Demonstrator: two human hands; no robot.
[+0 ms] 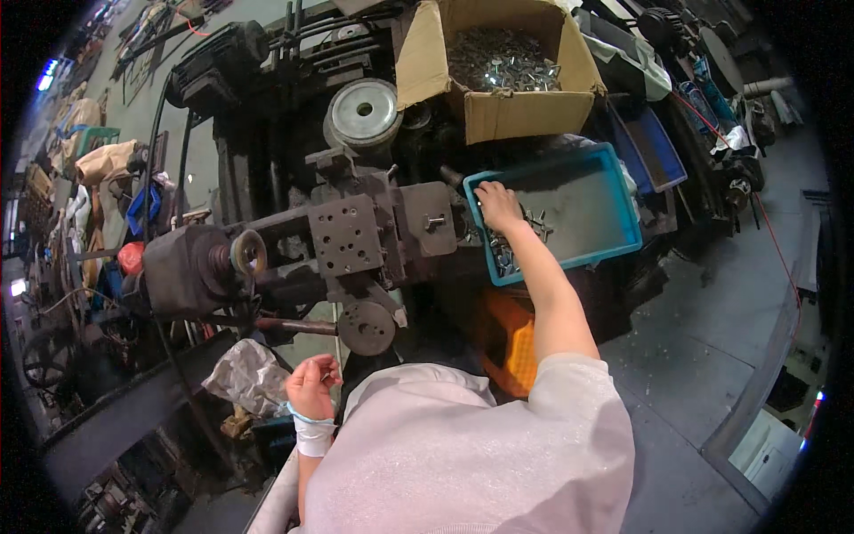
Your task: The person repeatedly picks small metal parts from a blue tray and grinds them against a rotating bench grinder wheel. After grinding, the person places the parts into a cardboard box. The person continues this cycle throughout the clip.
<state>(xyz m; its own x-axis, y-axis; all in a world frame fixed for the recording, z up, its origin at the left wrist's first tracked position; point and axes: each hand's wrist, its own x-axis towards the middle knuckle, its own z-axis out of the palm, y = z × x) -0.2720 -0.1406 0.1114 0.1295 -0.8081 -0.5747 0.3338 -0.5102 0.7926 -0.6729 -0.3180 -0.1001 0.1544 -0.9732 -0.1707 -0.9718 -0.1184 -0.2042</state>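
My right hand (500, 207) reaches over the left end of a shallow teal tray (630, 200), its fingers bent together at the rim. What they hold, if anything, is hidden. Beside and under that wrist lies a pile of small shiny metal parts (505, 256). My left hand (310, 390), with a white band at the wrist, is held low on the left with curled fingers. Something small and dark shows between its fingertips, too small to name. Left of the tray, a small metal part (434, 222) sits on the flat plate (418, 238) of a dark machine.
An open cardboard box (531, 117) full of metal parts stands behind the tray, with a blue bin (654, 156) to its right. The machine has a drilled block (345, 236), a round disc (366, 328) and a pulley (248, 253). An orange stool (513, 347) is below the tray.
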